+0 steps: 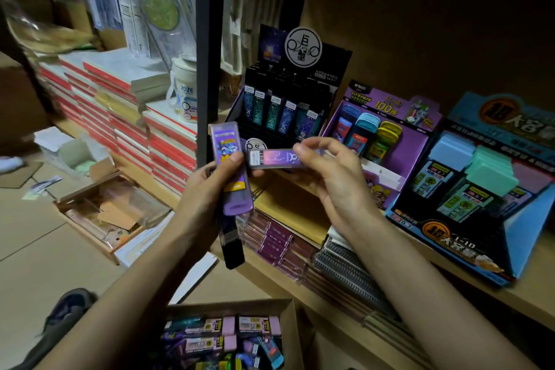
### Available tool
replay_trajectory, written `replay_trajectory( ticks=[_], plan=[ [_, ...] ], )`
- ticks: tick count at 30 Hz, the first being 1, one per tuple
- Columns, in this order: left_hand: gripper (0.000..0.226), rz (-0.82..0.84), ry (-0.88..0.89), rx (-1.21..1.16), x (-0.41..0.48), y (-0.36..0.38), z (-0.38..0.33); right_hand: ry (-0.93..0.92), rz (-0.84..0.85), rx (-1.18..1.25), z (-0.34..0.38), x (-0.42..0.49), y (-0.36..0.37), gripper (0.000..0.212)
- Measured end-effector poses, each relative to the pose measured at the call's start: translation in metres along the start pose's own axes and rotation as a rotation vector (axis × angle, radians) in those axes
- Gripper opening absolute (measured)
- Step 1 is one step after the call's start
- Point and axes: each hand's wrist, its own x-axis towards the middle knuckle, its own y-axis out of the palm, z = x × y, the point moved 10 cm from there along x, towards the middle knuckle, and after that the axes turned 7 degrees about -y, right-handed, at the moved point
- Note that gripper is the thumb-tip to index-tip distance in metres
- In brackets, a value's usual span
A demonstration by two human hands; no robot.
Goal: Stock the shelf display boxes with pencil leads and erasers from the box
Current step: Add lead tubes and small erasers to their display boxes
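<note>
Much is left to do, as I judge it: the cardboard box (228, 306) low between the forearms is crowded with mixed packs (207, 342), some with pink ends, and the displays on the shelf (303, 219) show gaps.

The left hand (216, 180) grips a purple lead case (229, 165) upright, thumb curled over its face, with a darker case (232, 249) held behind it and jutting below. Just to its right, the right hand (333, 180) pinches a second purple case (274, 158) level between the fingertips. These cases are in the air before the shelf edge, not yet in any display.

Behind them, the black display box (339, 69) holds rows of dark constellation-printed cases, well filled at the back; its lowest front step looks bare. The purple display box (402, 156) has red-blue, teal and yellow cases in its rear tier, while the front tier looks unfilled. Furthest right, the blue display box (450, 249) carries flat cases in pale blue, mint and pink, with room to spare.
</note>
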Motion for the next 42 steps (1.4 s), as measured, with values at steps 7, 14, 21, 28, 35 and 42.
replay_trajectory(
  ticks=[7, 14, 21, 28, 35, 42],
  plan=[
    [0.034, -0.016, 0.015, -0.010, -0.002, -0.015, -0.012, 0.100, 0.463, -0.244, -0.027, -0.035, 0.068, 0.031],
    [0.033, 0.125, 0.005, 0.019, -0.003, -0.009, -0.014, 0.063, 0.351, -0.230, -0.013, -0.020, 0.069, 0.004],
    [0.040, 0.139, 0.005, 0.217, 0.007, -0.017, -0.008, -0.008, 0.396, -0.460, -0.009, -0.007, 0.070, 0.027],
    [0.042, 0.154, 0.000, 0.328, 0.027, -0.018, -0.018, -0.095, 0.141, -0.483, 0.028, 0.028, 0.017, 0.022],
    [0.027, 0.150, 0.060, 0.269, 0.044, -0.016, -0.034, -0.408, -0.112, -0.792, 0.105, 0.080, -0.022, 0.022],
    [0.030, 0.223, 0.093, 0.164, 0.048, -0.011, -0.038, -0.246, -0.130, -0.715, 0.079, 0.097, -0.028, 0.023]
  ],
)
